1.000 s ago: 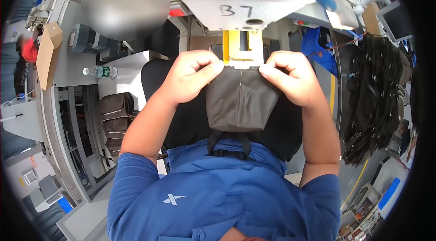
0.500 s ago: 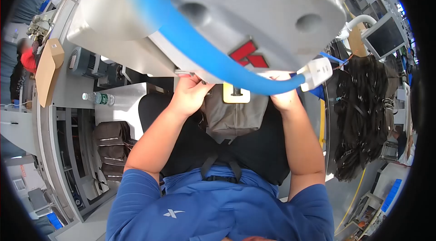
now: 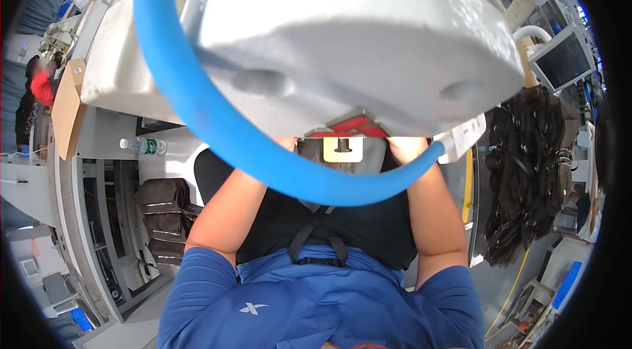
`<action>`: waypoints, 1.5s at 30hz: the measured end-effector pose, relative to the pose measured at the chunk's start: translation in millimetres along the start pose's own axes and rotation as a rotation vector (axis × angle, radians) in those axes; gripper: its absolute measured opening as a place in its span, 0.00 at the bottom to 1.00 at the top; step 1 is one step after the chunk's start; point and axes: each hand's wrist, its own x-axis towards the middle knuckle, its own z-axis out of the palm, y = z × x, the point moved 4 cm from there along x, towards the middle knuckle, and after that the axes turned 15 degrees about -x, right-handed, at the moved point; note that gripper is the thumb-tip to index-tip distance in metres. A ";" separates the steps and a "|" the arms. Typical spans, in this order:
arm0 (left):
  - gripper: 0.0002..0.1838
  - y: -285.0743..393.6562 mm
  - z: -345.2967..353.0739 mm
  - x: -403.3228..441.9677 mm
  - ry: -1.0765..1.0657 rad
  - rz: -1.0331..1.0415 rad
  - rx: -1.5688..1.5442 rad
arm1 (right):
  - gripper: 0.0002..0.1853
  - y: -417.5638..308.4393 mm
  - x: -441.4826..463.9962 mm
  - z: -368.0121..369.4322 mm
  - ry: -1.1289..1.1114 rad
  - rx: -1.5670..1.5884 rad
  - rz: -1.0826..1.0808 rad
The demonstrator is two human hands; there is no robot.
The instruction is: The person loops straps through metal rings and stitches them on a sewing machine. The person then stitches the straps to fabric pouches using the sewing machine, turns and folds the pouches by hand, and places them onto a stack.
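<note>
A large white machine head [image 3: 368, 53] with a red emblem [image 3: 355, 124] fills the upper middle of the view. My left hand [image 3: 283, 142] reaches under its left side, with only a sliver showing and the fingers hidden. On the other side my right hand [image 3: 407, 149] is near the end of a thick blue hose [image 3: 263, 174], its fingers also covered by the machine. Between my hands lies grey fabric [image 3: 373, 153] over my lap, mostly hidden by the hose. A yellow-edged square plate [image 3: 343, 151] with a black piece shows under the machine head.
A plastic bottle [image 3: 143, 146] lies on the grey surface at the left, above stacked dark fabric pieces [image 3: 163, 211]. A cardboard piece [image 3: 70, 112] stands farther left. Many dark straps or fabric strips [image 3: 523, 178] hang at the right, near a monitor [image 3: 563, 58]. A person in red [image 3: 43, 86] is far left.
The view has shifted, so the machine head and blue hose now sit lower and cover more of both hands and the grey fabric. My left hand's fingers, partly visible before, are now hidden.
</note>
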 end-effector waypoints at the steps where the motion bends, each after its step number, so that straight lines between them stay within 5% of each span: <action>1: 0.13 0.0 -0.6 -1.3 0.009 0.001 -0.004 | 0.13 2.1 -1.1 2.1 0.004 0.046 0.003; 3: 0.13 0.5 -1.7 -2.1 0.020 0.005 -0.011 | 0.09 -11.0 0.8 -1.5 0.035 0.104 -0.163; 6: 0.13 -1.4 -4.6 -3.8 0.038 0.013 -0.020 | 0.08 16.4 -3.9 14.2 0.032 0.231 0.367; 45: 0.09 -13.7 3.6 0.4 0.117 0.016 0.017 | 0.09 20.3 2.2 21.7 -0.042 0.207 0.101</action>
